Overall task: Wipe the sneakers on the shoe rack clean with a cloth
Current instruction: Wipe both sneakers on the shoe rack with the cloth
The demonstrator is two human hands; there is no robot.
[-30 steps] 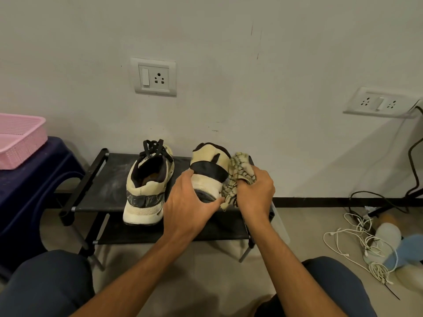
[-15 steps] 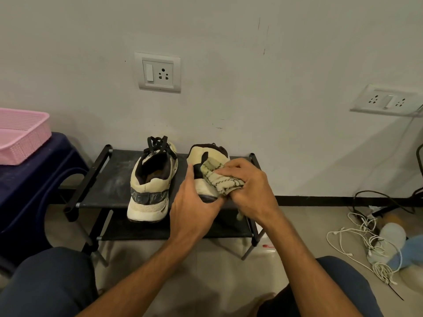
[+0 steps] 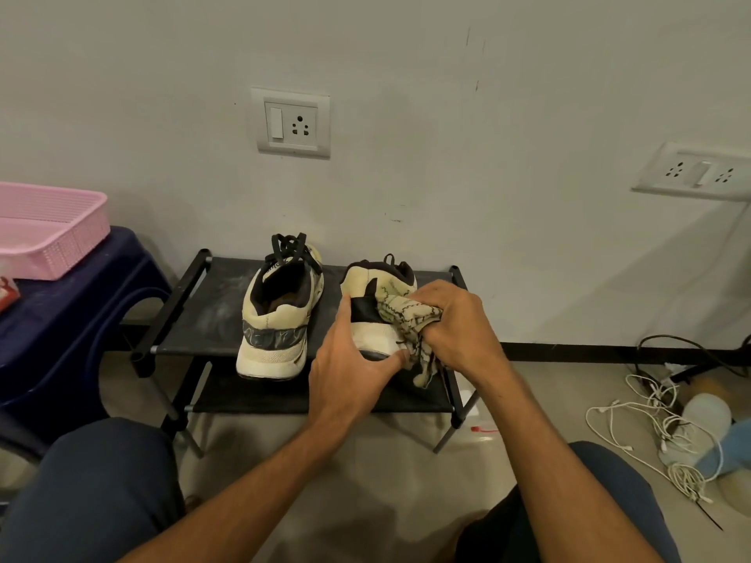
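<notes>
Two cream sneakers with black laces stand heel-toward-me on the top shelf of a low black shoe rack (image 3: 195,319). The left sneaker (image 3: 278,314) stands alone. My left hand (image 3: 349,363) grips the heel and sole of the right sneaker (image 3: 367,290), thumb up its left side. My right hand (image 3: 451,323) holds a bunched pale patterned cloth (image 3: 400,314) against the right side of that sneaker's heel. A loose end of the cloth hangs below my fingers.
A pink plastic basket (image 3: 48,233) sits on a dark blue stool (image 3: 73,310) at the left. White cables (image 3: 658,424) and a blue-and-white object lie on the floor at the right. Wall sockets are above. My knees are at the bottom corners.
My right hand with the cloth moved from the sneaker's right side onto the heel and then down and to the right. The left hand kept its hold on the heel.
</notes>
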